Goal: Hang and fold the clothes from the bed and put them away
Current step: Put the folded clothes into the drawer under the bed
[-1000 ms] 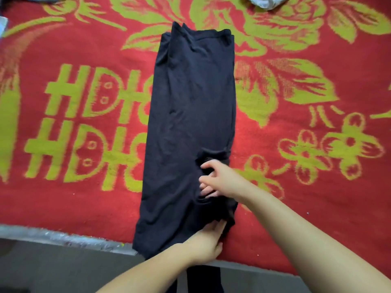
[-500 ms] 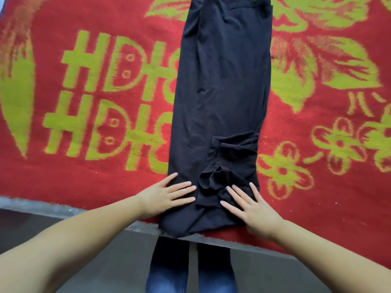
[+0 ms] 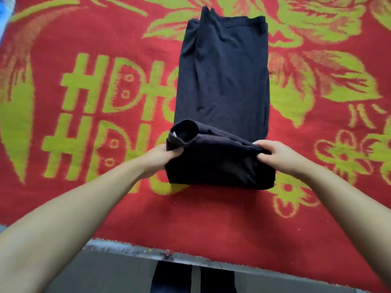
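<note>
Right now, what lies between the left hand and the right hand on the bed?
In the head view, the folded-over near end of the dark garment spans between the left hand and right hand; both grip it.

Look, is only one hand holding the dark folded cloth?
No, both the left hand and the right hand grip the near folded end of the dark navy cloth garment.

Open bed cover on three sides of the garment

The dark garment point(image 3: 222, 81) lies lengthwise mid-bed, its near end doubled over, with the left hand point(image 3: 157, 156) and right hand point(image 3: 281, 156) gripping that fold at either side. Bare red-and-green blanket point(image 3: 84, 197) lies to its left, right and near side up to the bed edge point(image 3: 131, 249). A blue-white object point(image 3: 5, 11) sits at the far left corner.
</note>
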